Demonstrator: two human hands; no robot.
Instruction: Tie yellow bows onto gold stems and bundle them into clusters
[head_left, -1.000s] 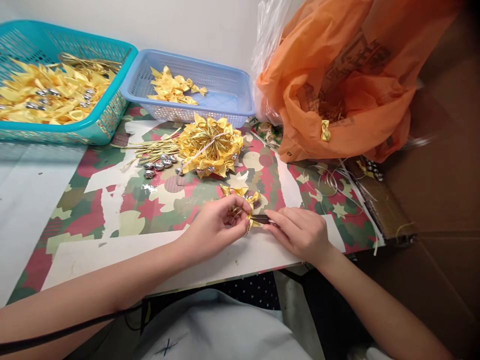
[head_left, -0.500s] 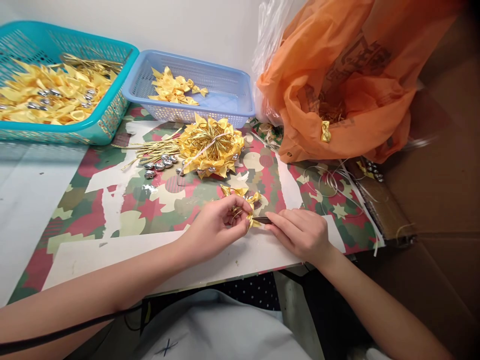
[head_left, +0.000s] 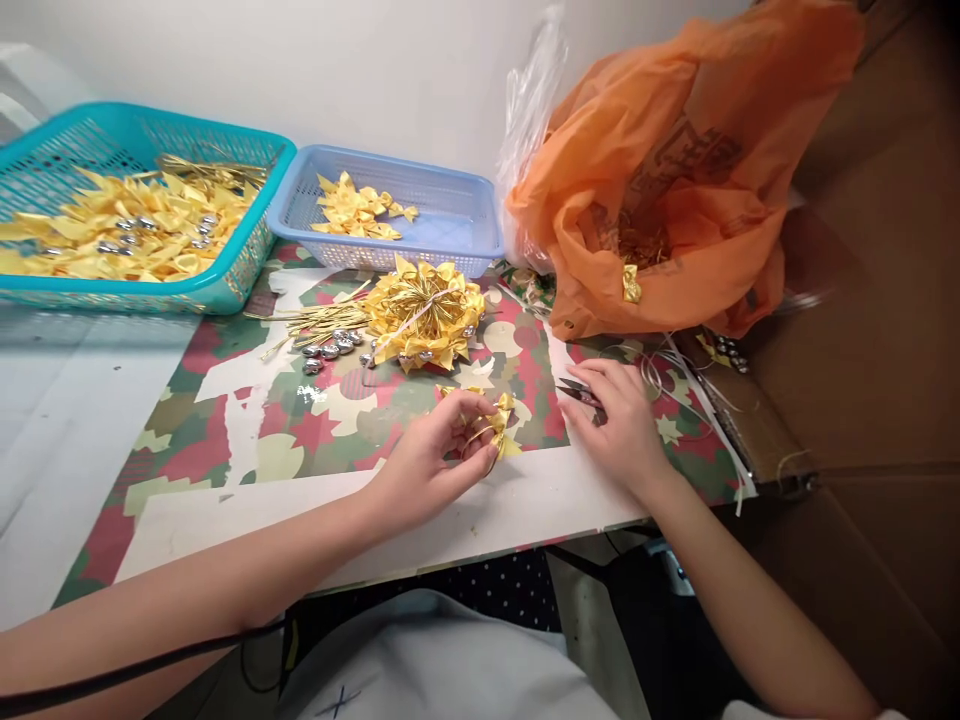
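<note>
A yellow ribbon bow (head_left: 504, 432) with gold wire is pinched between the thumb and fingers of my left hand (head_left: 446, 450). More yellow ribbon peeks out just behind that hand, partly hidden by it. To the right, my right hand (head_left: 619, 425) is wrapped round small dark thread snips (head_left: 581, 391), whose blades point left and stand apart, clear of the bow. Beyond my hands lies a round bundle of yellow bows (head_left: 427, 315) tied with a pale band. Beside it are gold wire ties (head_left: 322, 322) and several silver bells (head_left: 330, 350).
A teal basket (head_left: 255, 255) of yellow bows and bells stands at the back left. Touching it is a blue basket (head_left: 480, 225) with fewer bows. An orange plastic bag (head_left: 675, 200) stands open at the back right. Thin white strips (head_left: 667, 375) lie near a cardboard box (head_left: 885, 400).
My right hand has drawn the snips away from the bow, rightward and farther back, and their blades have spread. My left hand still holds the bow. The whole view has shifted slightly.
</note>
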